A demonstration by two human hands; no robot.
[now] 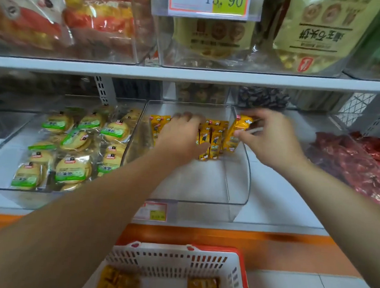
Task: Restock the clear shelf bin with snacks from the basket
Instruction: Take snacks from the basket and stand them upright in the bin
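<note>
The clear shelf bin (237, 192) sits on the white shelf, with a row of yellow snack packs (211, 141) standing at its back. The left hand (183, 134) lies palm-down over that row, fingers bent over the tops and thumb against the packs; whether it actually grips them cannot be told. The right hand (272, 138) pinches one more yellow pack (237, 133) between thumb and fingers, tilted just over the bin's right wall beside the row. Below, the basket (176, 262) holds more packs.
</note>
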